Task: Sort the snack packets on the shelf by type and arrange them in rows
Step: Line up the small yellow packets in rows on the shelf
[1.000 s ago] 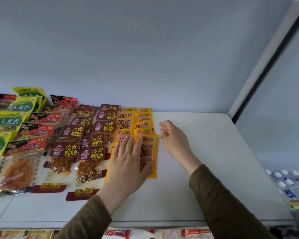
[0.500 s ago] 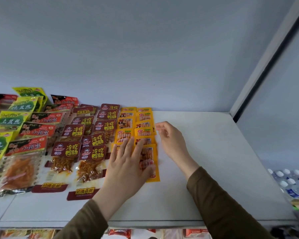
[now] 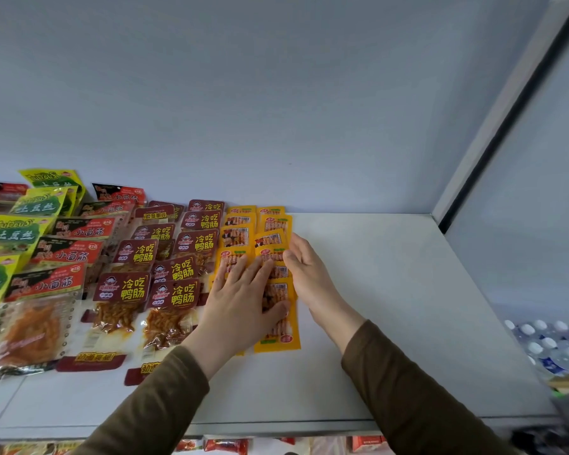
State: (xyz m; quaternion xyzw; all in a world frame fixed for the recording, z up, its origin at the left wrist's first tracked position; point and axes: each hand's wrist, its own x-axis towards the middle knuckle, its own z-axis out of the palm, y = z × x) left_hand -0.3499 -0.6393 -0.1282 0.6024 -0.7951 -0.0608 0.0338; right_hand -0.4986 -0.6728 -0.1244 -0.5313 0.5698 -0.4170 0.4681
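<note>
Snack packets lie in rows on a white shelf [image 3: 391, 307]. Two rows of yellow packets [image 3: 278, 224] run from the back wall toward the front edge. My left hand [image 3: 240, 300] lies flat with spread fingers on the nearer yellow packets [image 3: 281, 339]. My right hand [image 3: 306, 274] presses its fingers against the right edge of the right yellow row, touching a tilted packet [image 3: 271, 239]. Left of them stand two rows of dark red packets [image 3: 184, 292], then red-and-black packets [image 3: 46, 280] and green packets [image 3: 12, 231] at the far left.
The right half of the shelf is bare white surface up to a side wall with a dark post [image 3: 493, 136]. Water bottles [image 3: 552, 346] show below at the right. More packets [image 3: 227, 444] sit on the shelf underneath.
My right hand moved left, from beside the yellow rows to pressing against their right edge. The left hand stayed flat on the near yellow packets.
</note>
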